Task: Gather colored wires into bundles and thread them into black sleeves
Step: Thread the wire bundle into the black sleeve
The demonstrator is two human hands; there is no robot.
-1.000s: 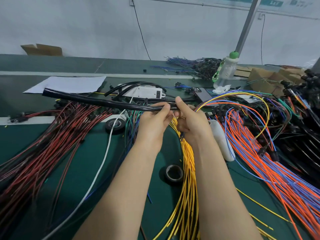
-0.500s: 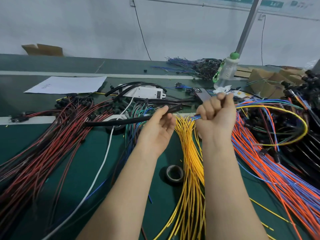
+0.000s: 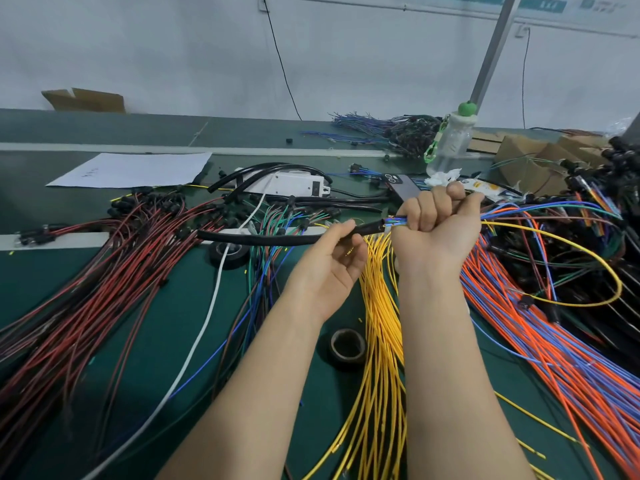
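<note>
My left hand (image 3: 332,261) grips the right end of a black sleeve (image 3: 263,239) that stretches left over the table. My right hand (image 3: 434,223) is a fist around a bundle of colored wires (image 3: 391,222), blue, green and yellow, whose ends enter the sleeve's mouth between my hands. The bundle fans out to the right of my fist, one yellow wire (image 3: 588,258) looping wide. Loose yellow wires (image 3: 377,341) lie under my wrists.
Red and dark wires (image 3: 86,299) cover the left of the green table (image 3: 156,341); orange and blue wires (image 3: 554,358) cover the right. Two tape rolls (image 3: 347,346) (image 3: 228,254), a white box (image 3: 291,183), a phone (image 3: 403,187), paper (image 3: 135,169), a bottle (image 3: 450,140) and cartons (image 3: 530,161) lie around.
My right hand rose from a pinch beside the left hand into a fist on the bundle. The sleeve's far end dropped toward the table and the sleeve shifted right, wire ends at its mouth.
</note>
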